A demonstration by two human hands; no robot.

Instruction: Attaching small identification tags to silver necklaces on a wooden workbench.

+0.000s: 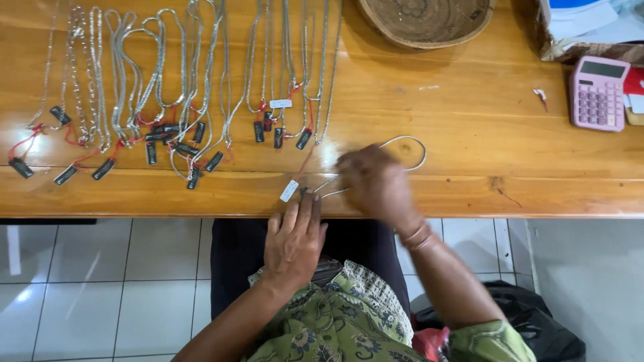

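A silver chain necklace lies in a loop near the front edge of the wooden table. My right hand rests over its near part, fingers closed on the chain. My left hand sits at the table's edge, fingertips pinching the chain's end beside a small white tag. Several more silver necklaces with black tags and red threads lie in rows across the table's left and middle.
A woven basket stands at the back centre. A pink calculator lies at the right, with papers behind it. A black bag sits on the tiled floor by my right arm.
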